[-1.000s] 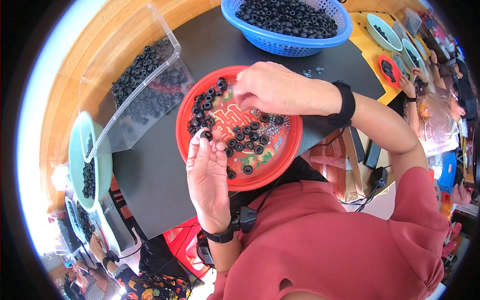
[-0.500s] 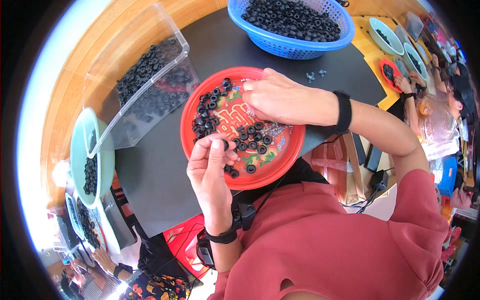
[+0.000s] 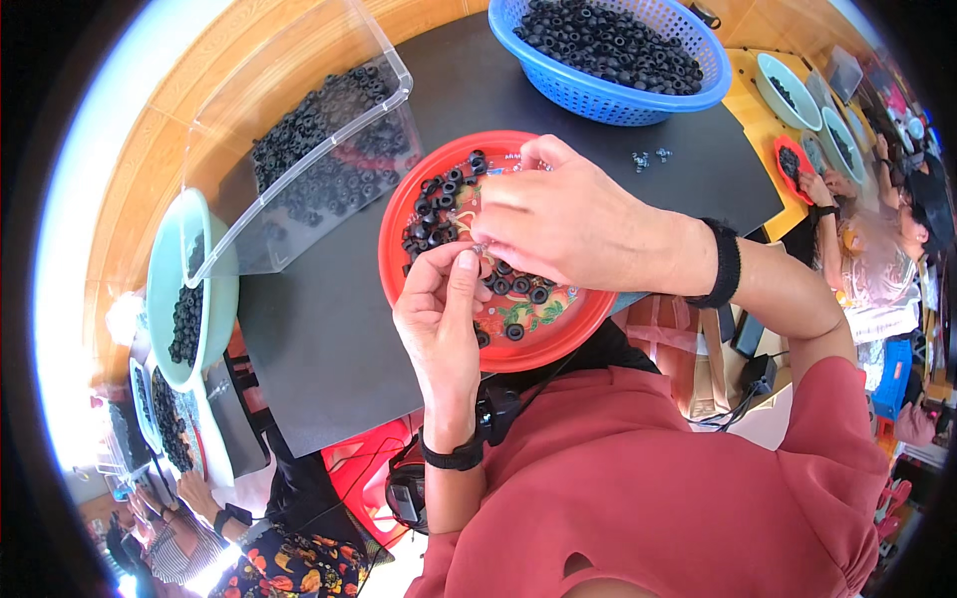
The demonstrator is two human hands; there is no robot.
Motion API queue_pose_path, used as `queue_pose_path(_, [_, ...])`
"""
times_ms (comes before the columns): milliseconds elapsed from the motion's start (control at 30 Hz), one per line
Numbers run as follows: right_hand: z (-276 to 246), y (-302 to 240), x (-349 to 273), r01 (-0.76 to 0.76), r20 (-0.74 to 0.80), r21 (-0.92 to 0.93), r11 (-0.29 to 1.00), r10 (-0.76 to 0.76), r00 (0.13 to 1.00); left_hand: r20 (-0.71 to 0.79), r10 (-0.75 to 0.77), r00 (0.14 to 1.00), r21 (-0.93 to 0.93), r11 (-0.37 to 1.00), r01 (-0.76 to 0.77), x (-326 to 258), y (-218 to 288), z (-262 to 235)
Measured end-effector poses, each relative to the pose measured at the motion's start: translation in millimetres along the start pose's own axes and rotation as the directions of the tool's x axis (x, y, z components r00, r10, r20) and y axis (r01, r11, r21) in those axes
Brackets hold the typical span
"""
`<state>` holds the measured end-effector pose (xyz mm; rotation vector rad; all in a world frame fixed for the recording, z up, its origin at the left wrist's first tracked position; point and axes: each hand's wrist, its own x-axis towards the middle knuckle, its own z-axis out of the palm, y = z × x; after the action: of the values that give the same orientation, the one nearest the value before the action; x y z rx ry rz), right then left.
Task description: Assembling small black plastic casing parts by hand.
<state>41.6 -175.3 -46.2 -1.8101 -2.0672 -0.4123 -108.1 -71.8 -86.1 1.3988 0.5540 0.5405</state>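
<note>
- Left hand (image 3: 439, 311) is pinching its fingers together, contents unclear.
- Right hand (image 3: 563, 214) is hovering at its two o'clock, fingers' grip hidden.
- Black rings (image 3: 520, 285) are lying near, four o'clock.

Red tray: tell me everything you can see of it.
The red tray is round and shallow, with a raised rim; it looks like glossy plastic, its base patterned in gold and green. It lies roughly level on the dark table, its near side apparently reaching past the edge. Black rings cluster at its left, with others nearer the middle. The left hand and right hand cover part of it; whether they touch it is unclear.
</note>
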Motion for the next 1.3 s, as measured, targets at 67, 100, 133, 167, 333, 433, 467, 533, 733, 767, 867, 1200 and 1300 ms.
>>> queue_pose_path(67, [2, 0, -2, -0.148, -0.030, 0.212, 0.966, 0.157, 0.987, -0.037, 0.024, 0.999, -0.046, 0.999, -0.025, 1, -1, -1])
queue_pose_path(100, [1, 2, -1, -0.150, -0.029, 0.210, 0.966, 0.159, 0.987, -0.034, 0.024, 0.999, -0.047, 0.999, -0.025, 1, -1, 0])
queue_pose_path(133, [0, 3, 0, -0.304, 0.086, 0.395, 0.867, 0.294, 0.952, -0.053, 0.070, 0.996, -0.013, 0.997, -0.071, 1, 0, 3])
queue_pose_path(167, [-2, 3, 2, -0.448, 0.221, 0.543, 0.710, 0.394, 0.892, -0.071, 0.118, 0.990, 0.022, 0.993, -0.117, -1, 2, 4])
queue_pose_path(333, [0, 4, 9, -0.455, 0.298, 0.706, 0.542, 0.355, 0.886, -0.101, 0.271, 0.957, 0.195, 0.949, -0.248, 0, -2, 7])
queue_pose_path(433, [7, 7, 6, -0.409, 0.250, 0.741, 0.533, 0.346, 0.904, -0.089, 0.349, 0.933, 0.365, 0.883, -0.296, 1, -4, 5])
queue_pose_path(467, [9, 7, 5, -0.379, 0.209, 0.727, 0.572, 0.341, 0.916, -0.079, 0.356, 0.931, 0.437, 0.852, -0.288, 1, -4, 4])
queue_pose_path(533, [13, 5, 2, -0.260, 0.046, 0.612, 0.747, 0.294, 0.955, -0.110, 0.300, 0.948, 0.380, 0.894, -0.238, 1, -5, 6])
queue_pose_path(733, [8, 8, -3, -0.091, -0.112, 0.101, 0.991, 0.102, 0.989, -0.105, 0.042, 0.994, 0.076, 0.997, -0.034, 5, -6, 2])
queue_pose_path(767, [12, 10, -4, -0.100, -0.186, 0.112, 0.989, 0.119, 0.975, -0.094, 0.025, 0.995, 0.050, 0.999, -0.020, 6, -6, 1])
queue_pose_path(867, [15, 13, -7, -0.222, -0.028, 0.147, 0.964, 0.228, 0.973, -0.049, 0.011, 0.999, -0.036, 0.999, -0.013, 7, -4, -1])
queue_pose_path(1200, [12, 2, -4, -0.174, -0.127, 0.216, 0.961, 0.204, 0.971, 0.157, -0.120, 0.980, -0.479, 0.859, 0.182, 6, 2, -2])
queue_pose_path(1300, [7, -2, -3, -0.150, -0.099, 0.117, 0.982, 0.162, 0.982, 0.110, -0.066, 0.992, -0.446, 0.889, 0.109, 6, 3, -1])
